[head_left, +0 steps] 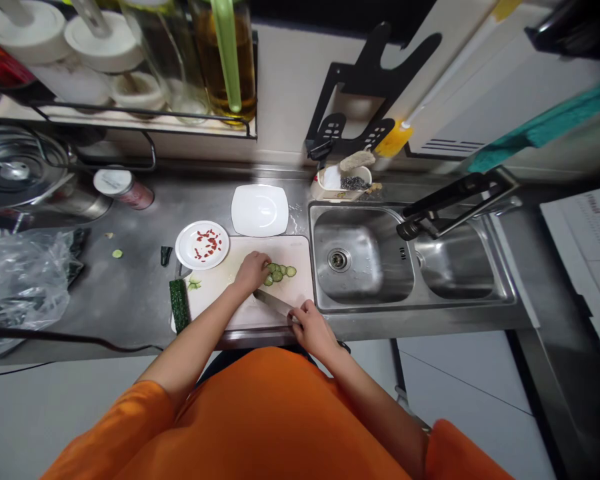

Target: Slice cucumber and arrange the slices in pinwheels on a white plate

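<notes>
On the pale cutting board (240, 313) lies a small cluster of cucumber slices (277, 273). My left hand (251, 273) is at the left end of that cluster, fingers bent and pressed together against the slices; its palm side is hidden. My right hand (311, 327) grips the handle of a kitchen knife (275, 303), whose blade points left along the board, its tip just below my left hand. A dark green length of cucumber (179, 305) rests at the board's left edge, near some thin green peelings (194, 284).
Behind the board stand a white plate with red bits (190, 257) and a square white plate (260, 210). A double sink (365, 253) with a black faucet (430, 213) adjoins on the right. Leftward are a cucumber end (165, 256), a red-and-white can (125, 189) and a plastic bag (25, 287).
</notes>
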A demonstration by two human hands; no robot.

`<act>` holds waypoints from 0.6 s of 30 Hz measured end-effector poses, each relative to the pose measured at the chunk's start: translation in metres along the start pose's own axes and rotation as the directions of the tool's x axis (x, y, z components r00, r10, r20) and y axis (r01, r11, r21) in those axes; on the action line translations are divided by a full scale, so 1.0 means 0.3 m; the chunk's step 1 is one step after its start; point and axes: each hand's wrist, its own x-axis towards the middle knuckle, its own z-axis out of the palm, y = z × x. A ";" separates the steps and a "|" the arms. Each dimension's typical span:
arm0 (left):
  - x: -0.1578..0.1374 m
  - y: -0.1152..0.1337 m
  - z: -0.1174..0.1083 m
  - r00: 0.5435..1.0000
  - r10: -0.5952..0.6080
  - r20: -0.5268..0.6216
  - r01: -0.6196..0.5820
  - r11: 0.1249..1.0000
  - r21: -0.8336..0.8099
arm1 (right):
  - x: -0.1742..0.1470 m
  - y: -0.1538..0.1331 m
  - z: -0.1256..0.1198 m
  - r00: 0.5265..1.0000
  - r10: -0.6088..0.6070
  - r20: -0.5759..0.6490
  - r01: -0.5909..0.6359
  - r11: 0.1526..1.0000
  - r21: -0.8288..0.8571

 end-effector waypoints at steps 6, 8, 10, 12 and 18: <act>-0.048 -0.002 -0.074 0.964 -0.257 -0.069 0.235 0.945 -0.228 | 0.009 0.008 0.013 0.999 0.014 -0.043 -0.012 0.999 0.044; -0.075 -0.017 -0.095 0.932 -0.346 -0.106 0.303 0.907 -0.294 | 0.015 0.017 0.020 0.998 0.024 -0.064 -0.020 0.997 0.073; -0.103 -0.033 -0.104 0.901 -0.427 -0.078 0.371 0.851 -0.372 | 0.022 0.025 0.025 0.995 0.041 -0.090 -0.033 0.995 0.094; -0.130 -0.042 -0.099 0.870 -0.493 -0.015 0.433 0.779 -0.453 | 0.028 0.031 0.029 0.990 0.065 -0.123 -0.052 0.993 0.104; -0.178 -0.036 -0.077 0.820 -0.572 -0.016 0.520 0.756 -0.396 | 0.039 0.015 0.026 0.982 0.094 -0.162 -0.079 0.992 0.099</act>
